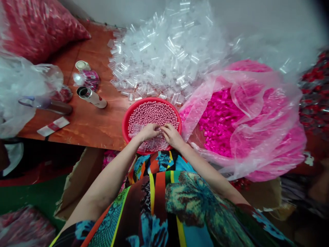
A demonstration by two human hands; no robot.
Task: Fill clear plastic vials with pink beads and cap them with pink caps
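A red plastic basin [125, 120] at the table's front edge is full of small pink beads [154, 111]. Several clear plastic tubes [135, 129] lie on the beads, to the left and below my hands. Over the basin, my left hand [149, 131] is closed in a pinch around what looks like a small clear plastic tube. My right hand [172, 135] meets it from the right, thumb and fingers pressed together. Whatever sits in the right fingertips is too small to make out.
Behind the basin rises a large heap of clear plastic tubes [167, 51]. On the right, an open plastic bag [267, 137] spills bright pink caps [223, 120]. An open flask [92, 97], a white-and-red packet [53, 126] and a full red bag [43, 29] stand left.
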